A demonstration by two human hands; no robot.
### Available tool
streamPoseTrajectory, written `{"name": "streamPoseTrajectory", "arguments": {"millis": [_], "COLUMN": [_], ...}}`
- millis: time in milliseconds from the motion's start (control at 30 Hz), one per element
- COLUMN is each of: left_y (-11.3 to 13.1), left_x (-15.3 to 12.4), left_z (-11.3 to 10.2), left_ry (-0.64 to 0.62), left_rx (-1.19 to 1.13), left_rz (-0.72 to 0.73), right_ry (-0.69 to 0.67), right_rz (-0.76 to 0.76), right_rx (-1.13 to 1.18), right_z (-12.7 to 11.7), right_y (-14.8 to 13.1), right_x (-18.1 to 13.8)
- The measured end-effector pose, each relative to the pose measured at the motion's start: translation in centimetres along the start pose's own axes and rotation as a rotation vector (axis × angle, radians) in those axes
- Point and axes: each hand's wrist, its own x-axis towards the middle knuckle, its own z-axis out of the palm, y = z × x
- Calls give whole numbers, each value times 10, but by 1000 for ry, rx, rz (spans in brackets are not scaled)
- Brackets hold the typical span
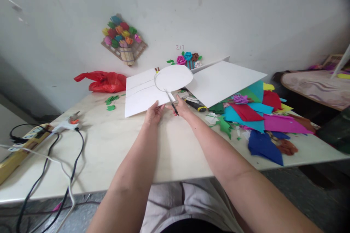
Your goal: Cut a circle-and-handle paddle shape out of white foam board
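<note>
My left hand (154, 113) grips the lower edge of a white foam-like sheet (140, 98) with pencil lines on it. My right hand (182, 108) is closed around the handles of a pair of scissors (172, 104). The blades point away from me and reach the lower edge of a rounded white section (174, 78). This section is cut around part of its outline, and I cannot tell where it still joins the sheet. A black-and-yellow utility knife (197, 105) lies just right of my right hand.
Another white board (222, 83) lies at the back right, beside coloured paper pieces (246, 114). A red plastic bag (108, 82) and green scraps (111, 100) sit left. A glue gun (67, 124), power strip (26, 149) and cables occupy the left end. Paper flowers (188, 58) stand against the wall.
</note>
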Motion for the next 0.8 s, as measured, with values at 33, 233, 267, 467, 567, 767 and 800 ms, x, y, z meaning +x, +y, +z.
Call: {"name": "streamPoseTrajectory", "arguments": {"millis": [33,233,267,467,567,767,800], "left_y": [0,0,0,-2,-2,-1,-1], "left_x": [0,-4,-4,-7,-8,-6,-5], "left_z": [0,2,2,3,4,3,3], "left_ry": [0,-26,-29,-67,-68,-57,-54], "left_rx": [-5,7,17,28,30,22,18], "left_rz": [-2,-27,-36,-61,-67,-74,-70], "right_ry": [7,27,18,-30,-26,11,15], "right_rz": [9,77,80,130,129,66,52], "right_rx": [12,67,81,157,191,140,126], "right_z": [0,-3,-4,-10,-9,-5,-4], "right_y": [1,-1,-2,-11,-13,-8,-7], "right_x": [0,-5,-7,-18,-20,-12,-10]}}
